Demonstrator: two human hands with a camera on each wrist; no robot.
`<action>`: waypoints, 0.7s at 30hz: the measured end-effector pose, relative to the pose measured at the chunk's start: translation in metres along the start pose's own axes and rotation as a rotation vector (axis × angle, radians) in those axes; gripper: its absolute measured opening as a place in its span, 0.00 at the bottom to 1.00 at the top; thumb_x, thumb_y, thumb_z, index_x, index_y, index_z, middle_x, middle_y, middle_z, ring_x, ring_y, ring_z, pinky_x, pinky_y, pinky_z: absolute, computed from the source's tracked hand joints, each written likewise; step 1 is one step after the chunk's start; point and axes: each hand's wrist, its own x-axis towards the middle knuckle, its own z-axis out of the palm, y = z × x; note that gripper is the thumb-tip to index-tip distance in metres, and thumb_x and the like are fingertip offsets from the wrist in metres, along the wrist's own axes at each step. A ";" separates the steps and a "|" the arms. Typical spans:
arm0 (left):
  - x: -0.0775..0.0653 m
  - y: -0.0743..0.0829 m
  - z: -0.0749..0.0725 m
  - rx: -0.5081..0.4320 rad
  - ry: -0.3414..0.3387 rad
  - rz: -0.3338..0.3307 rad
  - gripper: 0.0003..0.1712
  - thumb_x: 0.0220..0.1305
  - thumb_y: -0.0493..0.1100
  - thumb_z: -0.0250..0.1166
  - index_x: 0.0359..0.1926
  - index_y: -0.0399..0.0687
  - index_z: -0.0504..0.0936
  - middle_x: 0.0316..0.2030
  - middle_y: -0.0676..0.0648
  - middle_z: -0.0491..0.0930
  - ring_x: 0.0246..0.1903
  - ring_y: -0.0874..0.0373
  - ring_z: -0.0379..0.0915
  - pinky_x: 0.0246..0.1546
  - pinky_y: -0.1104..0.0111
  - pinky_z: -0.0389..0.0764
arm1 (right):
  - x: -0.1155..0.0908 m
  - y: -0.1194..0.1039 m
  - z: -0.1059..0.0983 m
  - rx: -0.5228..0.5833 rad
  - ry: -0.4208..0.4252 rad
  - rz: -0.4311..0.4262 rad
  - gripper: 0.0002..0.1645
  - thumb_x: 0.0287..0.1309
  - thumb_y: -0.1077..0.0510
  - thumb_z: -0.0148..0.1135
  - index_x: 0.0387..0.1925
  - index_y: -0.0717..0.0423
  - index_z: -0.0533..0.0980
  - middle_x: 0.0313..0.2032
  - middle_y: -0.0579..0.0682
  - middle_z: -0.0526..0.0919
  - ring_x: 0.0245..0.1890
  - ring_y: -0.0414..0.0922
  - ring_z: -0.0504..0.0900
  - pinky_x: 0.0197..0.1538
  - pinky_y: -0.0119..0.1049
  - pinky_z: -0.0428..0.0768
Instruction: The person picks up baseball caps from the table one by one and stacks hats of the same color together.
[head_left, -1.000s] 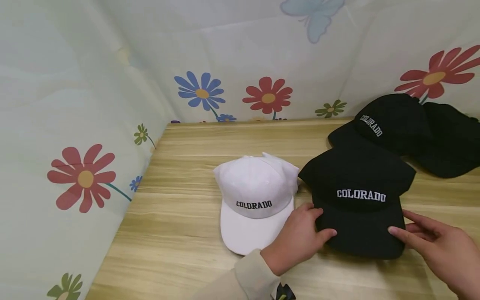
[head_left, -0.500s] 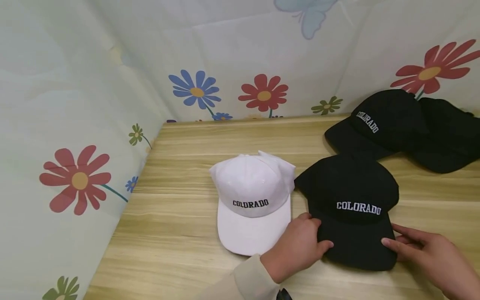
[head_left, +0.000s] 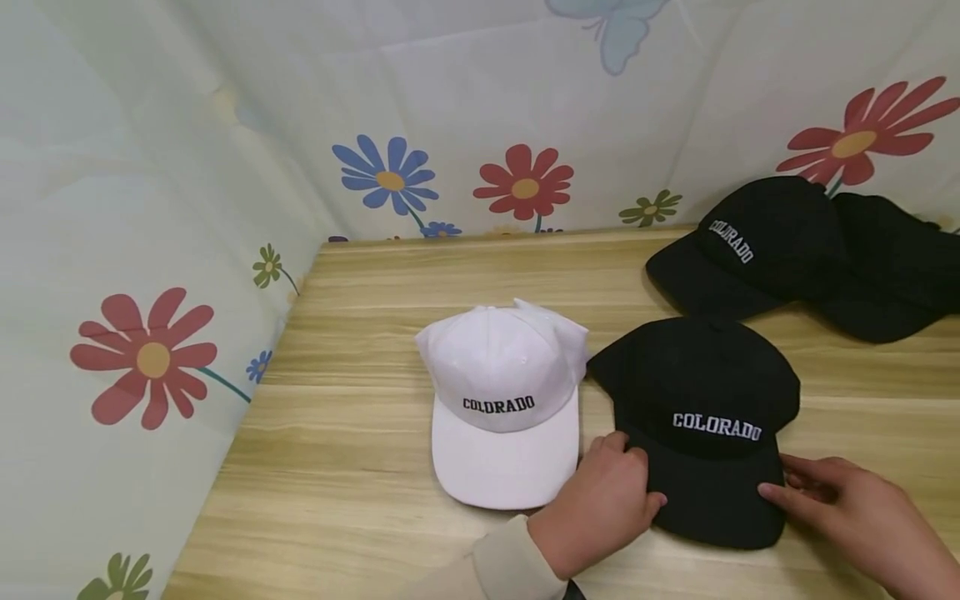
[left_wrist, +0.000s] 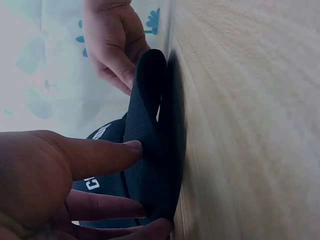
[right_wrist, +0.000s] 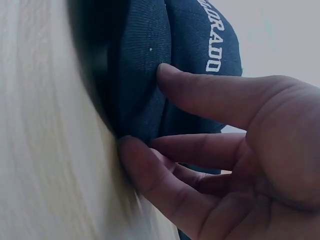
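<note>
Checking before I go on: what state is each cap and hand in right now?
Black cap: flat on table, brim held at both sides.
White cap: on table, untouched, beside it.
Far black caps: overlapping at the back.
Left hand: grips left brim edge.
Right hand: pinches right brim edge.

A wooden tabletop (head_left: 360,467) with a pale, streaked grain fills the lower half of the head view and is enclosed on two sides by a light fabric backdrop (head_left: 465,83) that meets in a corner at 11 o'clock. The backdrop is printed with a blue flower (head_left: 388,178) and a red flower (head_left: 524,185) at 12 o'clock, a larger red flower (head_left: 144,357) at 9 o'clock, another red flower (head_left: 862,137) at 2 o'clock, and a pale blue butterfly (head_left: 609,29) at the top edge. Lighting is soft and even, with only faint shadows on the wood.
</note>
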 end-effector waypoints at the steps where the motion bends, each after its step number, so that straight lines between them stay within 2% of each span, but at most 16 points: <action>1: 0.000 0.000 0.001 0.004 0.003 -0.003 0.16 0.60 0.58 0.66 0.34 0.50 0.83 0.34 0.53 0.79 0.34 0.61 0.72 0.41 0.74 0.74 | 0.000 0.000 0.000 -0.009 0.009 -0.010 0.50 0.55 0.30 0.61 0.54 0.75 0.74 0.40 0.64 0.85 0.41 0.59 0.81 0.40 0.56 0.75; 7: -0.001 0.000 0.002 0.007 -0.001 -0.005 0.16 0.61 0.58 0.65 0.35 0.50 0.82 0.33 0.53 0.77 0.34 0.61 0.72 0.40 0.74 0.74 | 0.002 0.001 0.001 -0.013 0.018 -0.033 0.49 0.56 0.31 0.61 0.54 0.76 0.73 0.40 0.65 0.85 0.40 0.60 0.82 0.40 0.57 0.75; 11: 0.001 -0.001 0.002 -0.019 -0.030 -0.019 0.17 0.62 0.58 0.65 0.35 0.50 0.83 0.36 0.52 0.78 0.36 0.62 0.73 0.41 0.74 0.75 | 0.005 0.001 0.001 0.004 0.001 0.003 0.51 0.56 0.30 0.60 0.54 0.76 0.72 0.37 0.62 0.85 0.37 0.55 0.83 0.39 0.55 0.76; 15: 0.003 -0.004 -0.001 -0.035 -0.053 -0.009 0.17 0.61 0.58 0.65 0.36 0.50 0.84 0.35 0.53 0.81 0.39 0.62 0.75 0.44 0.74 0.76 | 0.006 0.003 -0.002 0.011 0.030 0.006 0.48 0.57 0.32 0.61 0.54 0.75 0.73 0.35 0.58 0.85 0.32 0.48 0.83 0.37 0.52 0.76; 18: 0.005 -0.007 -0.005 -0.019 -0.043 0.021 0.17 0.61 0.58 0.66 0.34 0.51 0.84 0.30 0.54 0.81 0.36 0.63 0.75 0.41 0.75 0.76 | 0.006 0.005 -0.008 0.016 0.083 0.005 0.44 0.58 0.34 0.62 0.52 0.74 0.74 0.33 0.56 0.85 0.29 0.44 0.82 0.32 0.42 0.76; 21: 0.007 -0.010 -0.012 -0.018 -0.031 0.030 0.17 0.61 0.58 0.66 0.34 0.50 0.84 0.29 0.55 0.80 0.33 0.64 0.74 0.37 0.75 0.75 | 0.007 0.006 -0.016 0.044 0.152 0.025 0.42 0.60 0.37 0.62 0.52 0.75 0.73 0.32 0.58 0.84 0.25 0.39 0.80 0.26 0.32 0.70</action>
